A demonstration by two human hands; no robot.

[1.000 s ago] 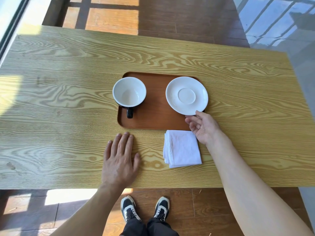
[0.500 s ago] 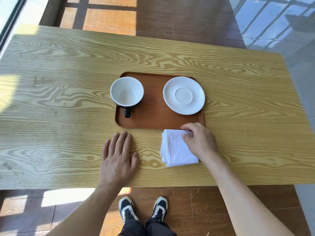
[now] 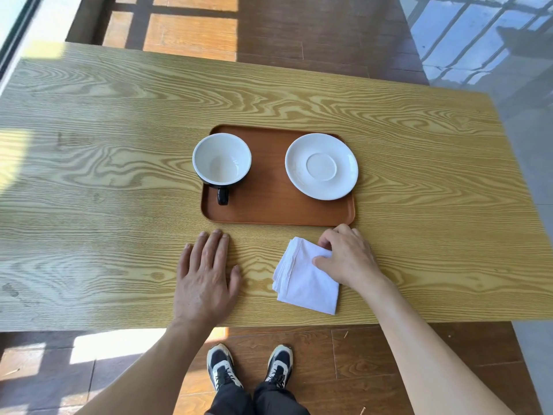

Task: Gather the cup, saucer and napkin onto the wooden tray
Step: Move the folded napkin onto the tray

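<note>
Cup (image 3: 221,160) and saucer (image 3: 321,166) already sit on the tray (image 3: 269,209); napkin (image 3: 305,280) lies on the counter (image 3: 89,205) just near of the tray. Right hand (image 3: 348,259) fingers (image 3: 324,241) pinch the napkin's far corner — clamped on cloth. Left hand (image 3: 206,277) flat, fingers spread, near of the tray. Best lift the whole fold together, drop it in the tray's bare middle — avoid clipping the saucer.
</note>
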